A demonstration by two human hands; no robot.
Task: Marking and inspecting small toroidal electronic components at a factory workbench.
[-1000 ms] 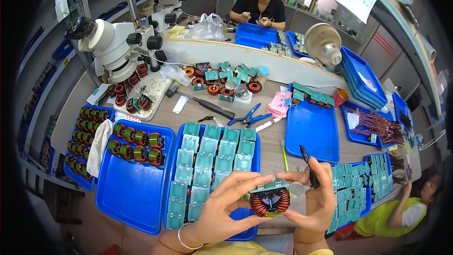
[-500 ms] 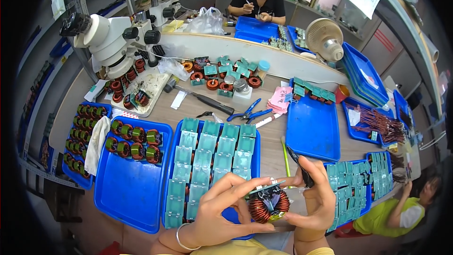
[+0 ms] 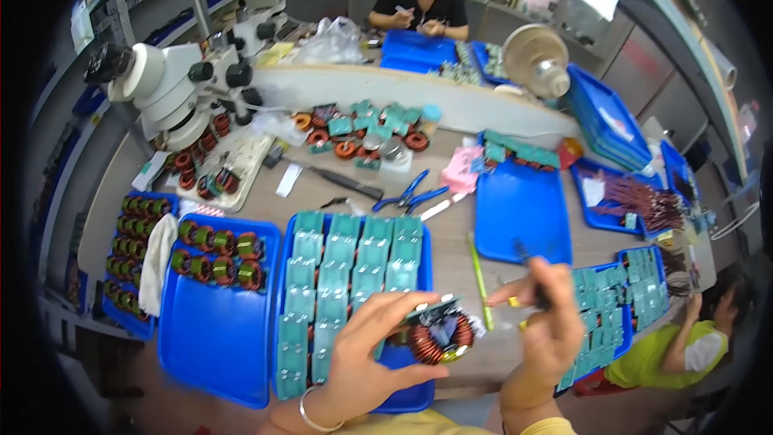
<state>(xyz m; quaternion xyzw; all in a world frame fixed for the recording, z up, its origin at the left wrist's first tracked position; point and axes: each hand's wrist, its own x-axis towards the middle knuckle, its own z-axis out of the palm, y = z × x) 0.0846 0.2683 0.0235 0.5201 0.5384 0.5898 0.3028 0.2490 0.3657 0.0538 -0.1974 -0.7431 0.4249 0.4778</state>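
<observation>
Blur softens your right hand (image 3: 541, 324), so the dark pen-like tool (image 3: 531, 274) pinched in its fingers is hard to make out. Your left hand (image 3: 366, 354) reaches up from the lower edge, fingers closed round a copper-wound coil (image 3: 439, 337) with a small green board on top, held over the blue tray (image 3: 411, 399) of green boards on the table (image 3: 451, 270). Both wrists are cut off below.

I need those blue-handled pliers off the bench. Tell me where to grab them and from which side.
Take the blue-handled pliers by the two blue handles, coming from above. They lie flat on the table with handles spread toward the right and the dark jaws toward the left, near the black-handled tool; that end looks harder to pinch.
</observation>
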